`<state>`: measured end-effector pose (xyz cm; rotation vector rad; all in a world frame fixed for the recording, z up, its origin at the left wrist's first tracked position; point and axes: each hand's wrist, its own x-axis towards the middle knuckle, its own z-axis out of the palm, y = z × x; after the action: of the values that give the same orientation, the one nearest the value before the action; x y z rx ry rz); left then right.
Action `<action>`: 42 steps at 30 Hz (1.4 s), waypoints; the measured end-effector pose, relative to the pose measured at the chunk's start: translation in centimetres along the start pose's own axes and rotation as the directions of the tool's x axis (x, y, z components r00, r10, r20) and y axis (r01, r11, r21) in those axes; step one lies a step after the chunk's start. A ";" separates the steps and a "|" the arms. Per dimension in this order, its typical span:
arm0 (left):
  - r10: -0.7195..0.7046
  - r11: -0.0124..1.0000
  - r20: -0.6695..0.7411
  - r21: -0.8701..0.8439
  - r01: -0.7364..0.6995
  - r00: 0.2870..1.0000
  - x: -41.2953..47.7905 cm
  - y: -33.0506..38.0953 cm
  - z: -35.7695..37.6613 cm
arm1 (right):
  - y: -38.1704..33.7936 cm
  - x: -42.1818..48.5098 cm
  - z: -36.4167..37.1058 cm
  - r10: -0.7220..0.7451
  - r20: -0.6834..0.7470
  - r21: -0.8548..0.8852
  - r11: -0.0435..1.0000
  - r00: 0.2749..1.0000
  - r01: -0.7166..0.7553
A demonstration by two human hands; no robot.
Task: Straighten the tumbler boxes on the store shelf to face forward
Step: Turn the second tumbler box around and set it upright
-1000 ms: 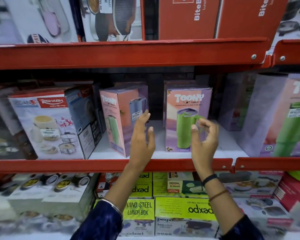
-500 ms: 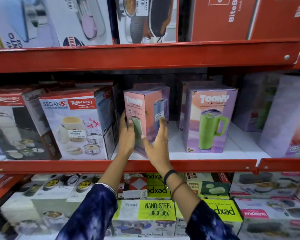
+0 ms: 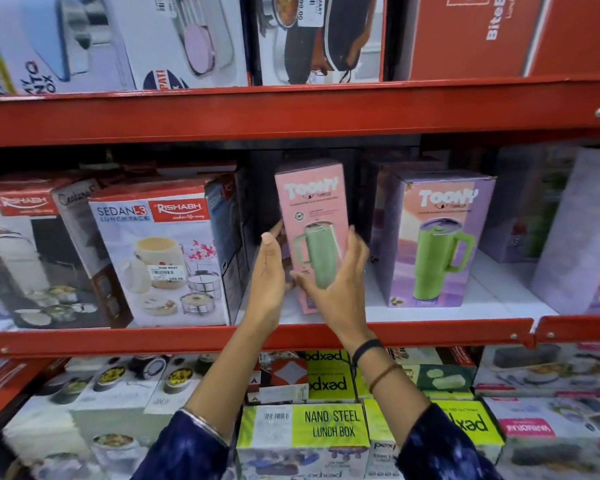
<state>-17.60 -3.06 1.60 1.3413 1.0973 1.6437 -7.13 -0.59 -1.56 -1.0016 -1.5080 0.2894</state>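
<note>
- The pink tumbler box is seen standing upright on the middle shelf, between the Sedan lunch pack box on one side and the purple tumbler box on the other; its printed front is turned nearly toward the camera.
- Handling, as judged: the box is thin printed carton, tall and narrow. It is expected to be light for its size, stiff at the corners, soft mid-panel, and a little slick on the glossy print.
- A tall box on a small base is judged apt to tip if pushed high; it is best taken low on the two opposite side faces and turned about its base.
- The left hand is raised with the palm facing right; its fingertips reach behind the box's left edge, where contact is hidden.
- The right hand is cupped across the lower front and right side, fingers spread upward and blurred.
- Grip state: the box is bracketed between both hands; the right hand's grip is held wide and loose, and whether either hand presses firmly cannot be told.
- Both forearms are extended upward and forward, converging on the box; dark sleeves are seen at the frame bottom.
</note>
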 end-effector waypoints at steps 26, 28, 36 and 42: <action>-0.063 0.998 -0.043 0.004 0.064 0.997 2.5 -3.9 -1.6 | 5.1 3.1 -4.8 0.059 0.295 0.112 0.989 0.954 -0.096; -0.083 0.996 -0.037 0.021 0.084 0.996 2.4 -4.7 -1.7 | 5.6 2.9 -4.7 0.067 0.298 0.127 0.986 0.952 -0.109; -0.088 0.996 -0.026 0.008 0.088 0.996 2.2 -4.4 -2.2 | 5.5 2.6 -5.0 0.183 0.380 0.235 0.929 0.907 -0.286; 0.021 1.000 -0.010 0.012 -0.020 1.000 0.8 -3.8 -1.9 | 4.5 1.4 -4.4 0.373 0.184 0.458 0.786 0.910 -0.415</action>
<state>-19.48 -1.24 -1.84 1.3572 1.1044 1.6631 -1.14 1.47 -2.71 -0.8863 -1.1901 0.9792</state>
